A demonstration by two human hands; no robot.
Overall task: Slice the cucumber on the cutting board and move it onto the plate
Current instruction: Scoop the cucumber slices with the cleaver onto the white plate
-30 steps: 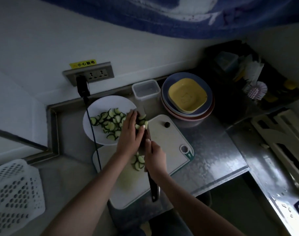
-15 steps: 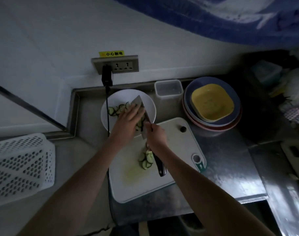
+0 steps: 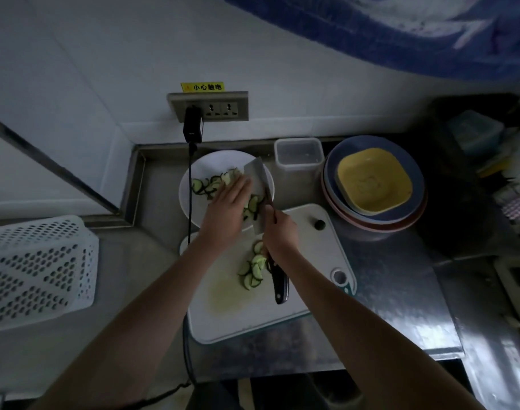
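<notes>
A white round plate (image 3: pixel 205 161) sits behind the white cutting board (image 3: pixel 309 250) and holds cucumber slices (image 3: pixel 204 184). My right hand (image 3: pixel 281 235) grips a cleaver (image 3: pixel 257 184) by its handle, the blade tilted over the plate's right side. My left hand (image 3: pixel 227 208) lies flat with its fingers against the blade face, over slices on the plate. A small heap of cucumber slices (image 3: pixel 253 269) lies on the board beside my right wrist. A dark cucumber end (image 3: pixel 319 224) lies near the board's far right corner.
A clear plastic container (image 3: pixel 298 153) and stacked plates with a yellow dish (image 3: pixel 374 180) stand behind the board. A black cable (image 3: pixel 190 208) hangs from the wall socket across the plate's left edge. A white perforated basket (image 3: pixel 37 270) lies at left.
The cleaver has swung from the board up over the plate. My left hand has moved with it, pressing slices along the blade onto the plate.
</notes>
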